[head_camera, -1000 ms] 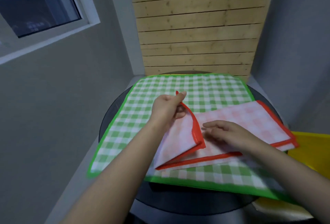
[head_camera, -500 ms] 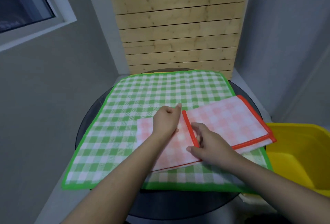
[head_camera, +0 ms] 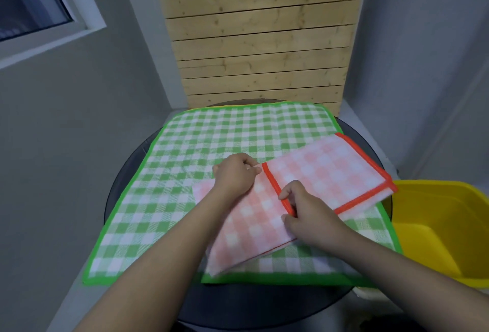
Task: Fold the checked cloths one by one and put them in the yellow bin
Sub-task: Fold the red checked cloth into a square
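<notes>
Two cloths lie on the table, and I judge the red cloth, at center atop the flat green cloth, half folded, both my left hand and right hand pinching its hem, the bin at three o'clock showing nothing inside.

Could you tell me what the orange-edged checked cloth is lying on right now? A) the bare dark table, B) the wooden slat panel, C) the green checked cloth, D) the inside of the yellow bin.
C: the orange-edged cloth lies on top of the spread green checked cloth, with both hands on it, and beside, not in, the yellow bin.
</notes>
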Demonstrator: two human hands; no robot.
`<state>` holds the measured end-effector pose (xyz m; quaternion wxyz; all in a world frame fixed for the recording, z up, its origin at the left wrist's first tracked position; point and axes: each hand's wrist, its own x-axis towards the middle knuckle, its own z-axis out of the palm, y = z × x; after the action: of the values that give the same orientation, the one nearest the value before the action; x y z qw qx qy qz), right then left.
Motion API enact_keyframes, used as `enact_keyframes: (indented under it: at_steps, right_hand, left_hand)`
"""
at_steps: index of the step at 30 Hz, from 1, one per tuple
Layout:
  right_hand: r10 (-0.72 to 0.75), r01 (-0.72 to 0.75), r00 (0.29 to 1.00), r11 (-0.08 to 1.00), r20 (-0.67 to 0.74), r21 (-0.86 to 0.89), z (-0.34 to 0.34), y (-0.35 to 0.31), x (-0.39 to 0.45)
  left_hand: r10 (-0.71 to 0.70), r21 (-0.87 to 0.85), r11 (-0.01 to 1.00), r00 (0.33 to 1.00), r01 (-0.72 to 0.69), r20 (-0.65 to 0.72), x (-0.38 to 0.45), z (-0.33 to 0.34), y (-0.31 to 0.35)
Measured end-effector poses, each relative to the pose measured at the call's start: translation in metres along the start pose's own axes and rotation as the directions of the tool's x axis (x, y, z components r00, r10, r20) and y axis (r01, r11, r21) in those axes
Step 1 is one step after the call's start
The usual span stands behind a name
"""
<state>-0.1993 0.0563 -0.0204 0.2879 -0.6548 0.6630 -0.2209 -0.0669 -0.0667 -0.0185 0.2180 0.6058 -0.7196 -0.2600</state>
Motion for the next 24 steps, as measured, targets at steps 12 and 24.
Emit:
enact_keyframes:
  at_steps: [12,24]
  right_hand:
    - [-0.181,0.088,0.933,0.953,-0.312,-0.289,-0.008,0.021,0.058]
    - [-0.251,0.15,0.962,0.818,-0.11,-0.555,0.007,0.026,0.046]
  left_hand:
    - [0.061,0.426,0.905,0.991,-0.003,-0.123,-0.063,-0.018,-0.033]
    - [0.205,0.472,0.826,0.944,-0.308,0.258,-0.086,0.02,-0.023]
